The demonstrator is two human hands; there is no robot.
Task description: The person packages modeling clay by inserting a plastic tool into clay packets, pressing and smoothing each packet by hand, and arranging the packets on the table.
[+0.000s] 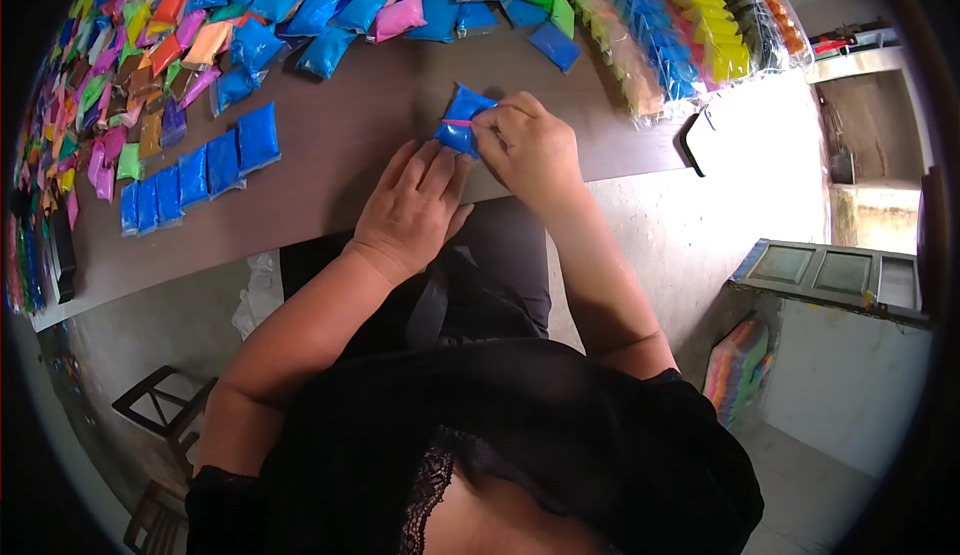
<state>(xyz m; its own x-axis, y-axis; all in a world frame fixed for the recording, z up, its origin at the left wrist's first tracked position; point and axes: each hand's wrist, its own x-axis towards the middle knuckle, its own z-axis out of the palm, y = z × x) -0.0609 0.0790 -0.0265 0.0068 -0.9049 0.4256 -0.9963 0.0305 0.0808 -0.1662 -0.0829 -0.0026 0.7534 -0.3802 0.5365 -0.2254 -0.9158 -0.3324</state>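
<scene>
A small blue packet (467, 101) in clear wrap lies near the front edge of the table, under both hands. My right hand (530, 147) pinches a thin pink stick (456, 122) that crosses the middle of this packet. Fingers stretched out, my left hand (408, 207) rests at the packet's lower edge, its fingertips touching or close to it; exact contact is hard to make out. To the left, several similar blue packets (193, 177) stand side by side in a neat row.
A large heap of packets in many colours (160, 50) covers the table's (330, 135) left and far sides. Sorted rows of packets (700, 25) line the far right. A dark angled object (692, 143) lies at the right edge. A wooden chair (165, 400) stands lower left.
</scene>
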